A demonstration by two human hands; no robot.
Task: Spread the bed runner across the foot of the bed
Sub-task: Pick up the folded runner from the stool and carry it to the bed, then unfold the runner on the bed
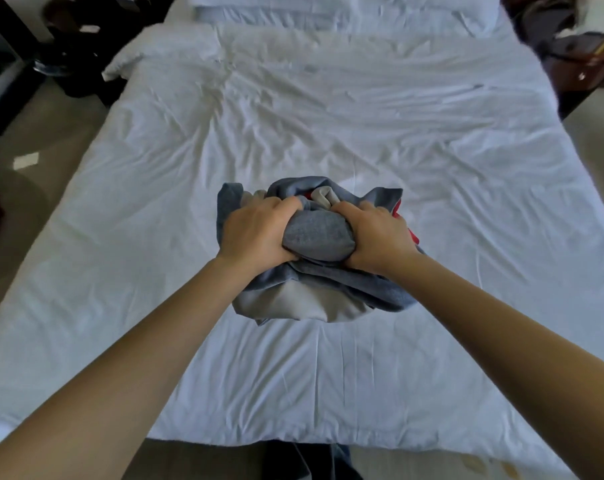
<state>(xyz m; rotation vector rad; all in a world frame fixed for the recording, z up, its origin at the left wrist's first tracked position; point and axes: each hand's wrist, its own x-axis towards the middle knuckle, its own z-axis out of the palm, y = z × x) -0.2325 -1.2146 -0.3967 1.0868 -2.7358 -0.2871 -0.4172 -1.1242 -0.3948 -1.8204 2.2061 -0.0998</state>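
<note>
Both hands, left hand (255,230) and right hand (376,237), grip the bunched bed runner (314,233)

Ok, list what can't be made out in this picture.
Head view: the bed runner, full length and pattern hidden by its own bunched folds and by the left hand and right hand gripping it.
Head view: the pillows, cut off by the top edge.
Head view: dark things beside the bed, upper left, too dim to name.
</note>
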